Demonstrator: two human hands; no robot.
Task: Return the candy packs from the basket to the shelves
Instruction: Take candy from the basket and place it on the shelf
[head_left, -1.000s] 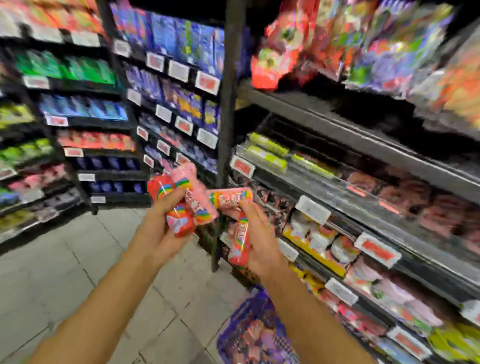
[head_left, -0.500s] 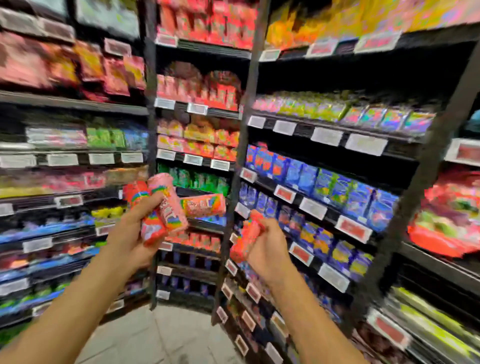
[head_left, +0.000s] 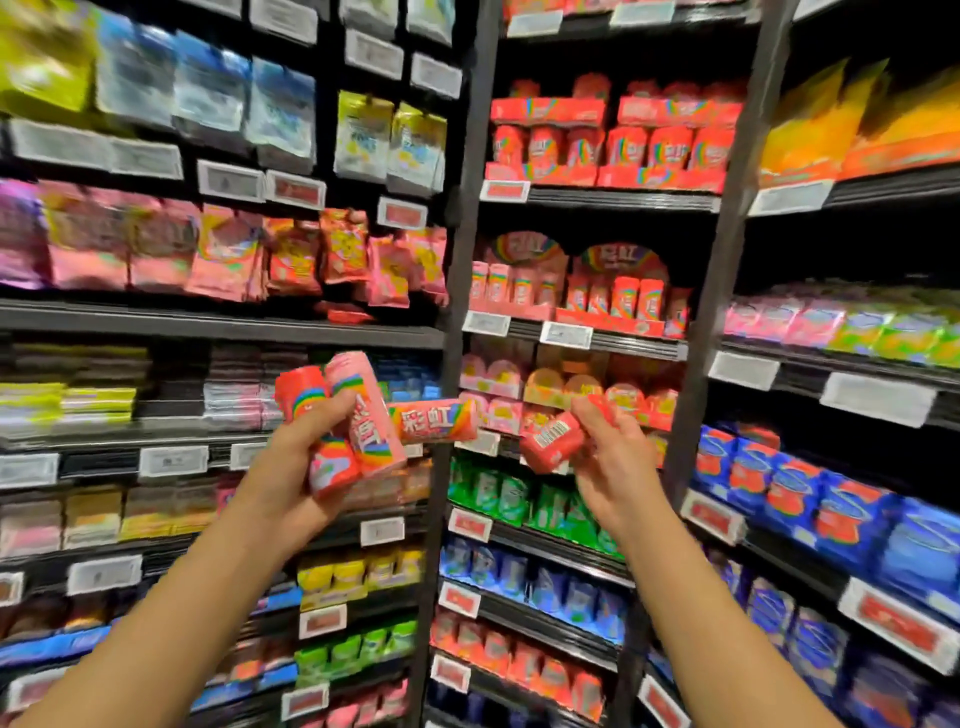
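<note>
Several pink and red candy packs (head_left: 363, 415) were gripped in the left hand (head_left: 291, 467), raised before the shelves (head_left: 597, 340). The right hand (head_left: 608, 457) pinched one red pack (head_left: 550, 441) beside them, near matching red packs on the shelf.

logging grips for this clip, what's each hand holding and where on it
Left hand grips a bunch of candy packs around their middles, thumb across the front. Right hand pinches one red candy pack at its right end.
</note>
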